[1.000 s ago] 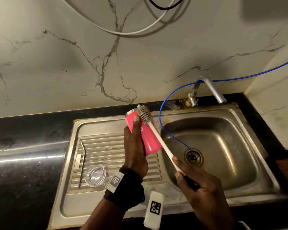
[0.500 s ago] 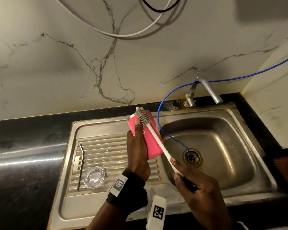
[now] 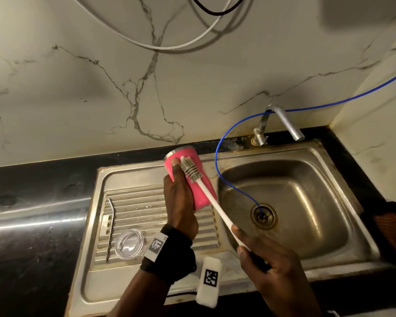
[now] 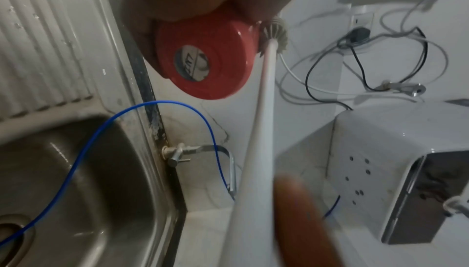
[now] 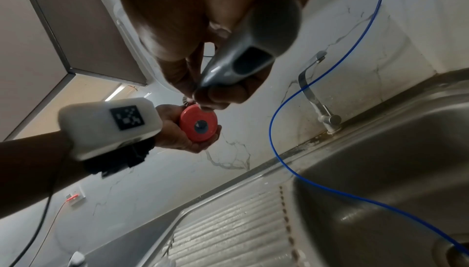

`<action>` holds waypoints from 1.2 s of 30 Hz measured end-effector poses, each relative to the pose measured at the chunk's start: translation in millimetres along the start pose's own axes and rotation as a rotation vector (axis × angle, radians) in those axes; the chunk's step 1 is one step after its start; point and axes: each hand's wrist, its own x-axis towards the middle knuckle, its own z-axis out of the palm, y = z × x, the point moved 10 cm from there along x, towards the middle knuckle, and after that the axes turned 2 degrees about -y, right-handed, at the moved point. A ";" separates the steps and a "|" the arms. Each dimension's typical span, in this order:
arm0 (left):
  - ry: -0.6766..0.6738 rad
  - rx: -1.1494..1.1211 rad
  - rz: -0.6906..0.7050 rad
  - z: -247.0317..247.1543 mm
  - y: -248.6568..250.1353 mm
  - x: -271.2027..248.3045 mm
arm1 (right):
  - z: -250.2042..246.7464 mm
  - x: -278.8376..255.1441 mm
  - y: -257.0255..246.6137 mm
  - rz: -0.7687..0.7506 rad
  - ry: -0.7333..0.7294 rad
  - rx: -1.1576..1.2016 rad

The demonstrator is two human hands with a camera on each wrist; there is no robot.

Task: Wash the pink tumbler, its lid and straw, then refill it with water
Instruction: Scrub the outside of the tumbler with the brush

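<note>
Steel sink (image 3: pixel 343 225) set in black counter, marble wall behind. Left hand (image 3: pixel 181 202) wraps fingers round pink tumbler (image 3: pixel 199 179), held tilted above drainboard edge. Right hand (image 3: pixel 274 268) grips bottle brush (image 3: pixel 210 197) handle; bristles lie against tumbler's outer side. Clear lid (image 3: pixel 129 246) and metal straw (image 3: pixel 111 227) lie on drainboard, just apart.

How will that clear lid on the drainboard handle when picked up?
The clear lid lies flat on the ribbed drainboard, so it probably won't roll. It looks thin and likely light. Droplets in the right wrist view suggest wet ribs, so it may be slippery.
</note>
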 end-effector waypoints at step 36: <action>-0.101 -0.009 -0.040 11.0 -23.7 4.1 | -4.1 5.6 -1.8 0.048 0.131 0.051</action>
